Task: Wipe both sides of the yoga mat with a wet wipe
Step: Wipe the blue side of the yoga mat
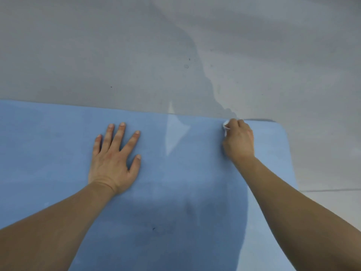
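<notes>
Head view. A blue yoga mat (175,173) is seen spread flat on a grey floor (117,45), filling the lower part of the frame; its far edge runs across the middle, and one rounded corner is visible at the right.

The left hand (114,159) is laid palm-down on the mat, fingers straight and spread, left of centre and a little short of the far edge. Nothing is held in it.

The right hand (239,140) is placed at the mat's far edge, near the rounded corner, fingers curled. A small white wet wipe (225,127) is gripped in it; only a bunched bit is seen protruding at the fingertips, touching the mat surface.

The two hands are well apart, with bare mat between them. A shadow is cast over the near centre of the mat. A small dark speck is noted on the mat near the bottom.
</notes>
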`<state>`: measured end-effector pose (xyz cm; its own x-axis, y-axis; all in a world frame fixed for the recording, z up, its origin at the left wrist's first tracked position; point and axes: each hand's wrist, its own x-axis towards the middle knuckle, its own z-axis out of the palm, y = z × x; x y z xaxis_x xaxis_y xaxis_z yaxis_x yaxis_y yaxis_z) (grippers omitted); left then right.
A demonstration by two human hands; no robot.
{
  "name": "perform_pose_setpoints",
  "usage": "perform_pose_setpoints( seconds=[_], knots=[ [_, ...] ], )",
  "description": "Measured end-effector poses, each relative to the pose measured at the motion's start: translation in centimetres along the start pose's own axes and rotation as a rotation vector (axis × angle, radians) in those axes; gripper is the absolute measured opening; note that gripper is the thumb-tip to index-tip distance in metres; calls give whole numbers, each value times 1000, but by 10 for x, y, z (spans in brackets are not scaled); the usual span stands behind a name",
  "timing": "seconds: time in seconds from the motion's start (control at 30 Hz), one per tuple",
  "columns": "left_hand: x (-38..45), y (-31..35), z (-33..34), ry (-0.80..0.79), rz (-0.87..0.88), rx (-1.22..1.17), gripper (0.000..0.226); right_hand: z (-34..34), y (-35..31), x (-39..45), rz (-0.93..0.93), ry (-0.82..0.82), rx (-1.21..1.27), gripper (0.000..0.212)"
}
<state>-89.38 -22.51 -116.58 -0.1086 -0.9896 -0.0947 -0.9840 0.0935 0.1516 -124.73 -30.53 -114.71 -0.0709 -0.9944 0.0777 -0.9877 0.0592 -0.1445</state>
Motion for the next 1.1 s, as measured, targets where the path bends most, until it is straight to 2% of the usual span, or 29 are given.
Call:
perform_pose_setpoints(
  seconds=[0.13, 0.23, 0.33, 0.4, 0.47, 0.57, 0.63, 0.77, 0.9, 1.0, 1.1],
  knots=[
    [-1, 0, -1, -6, 13, 11, 72, 6, -34, -4, 187, 34, 155, 22],
    [-1, 0, -1, -8, 6, -3, 76, 22, -103, -14, 3, 28, 280, 22],
    [-1, 2, -3, -12, -4, -13, 81, 19, -140, -20, -169, -141, 314, 31],
    [-1, 3, -4, -13, -11, -13, 87, 12, -121, -16, -275, -174, 267, 31],
    [-2, 3, -5, -17, -20, -7, 92, 4, -73, -10, -287, -108, 183, 17],
    [-1, 5, -6, -35, -21, 3, 99, -17, 28, -4, -49, -98, 46, 15],
    [0, 7, -6, -56, -29, 25, 102, -30, 71, -6, 67, -135, -10, 14],
    [2, 27, -12, -131, -41, 47, 114, -22, 69, -7, 192, -112, 47, 22],
    [19, 112, -15, -280, 189, 40, 118, -26, 72, -1, 217, -168, 43, 24],
    [40, 165, -22, -441, 112, 30, 136, -31, 72, 2, 204, -202, 32, 22],
    [51, 181, -28, -564, 31, 81, 147, -28, 70, 0, 178, -161, 40, 25]
  ],
)
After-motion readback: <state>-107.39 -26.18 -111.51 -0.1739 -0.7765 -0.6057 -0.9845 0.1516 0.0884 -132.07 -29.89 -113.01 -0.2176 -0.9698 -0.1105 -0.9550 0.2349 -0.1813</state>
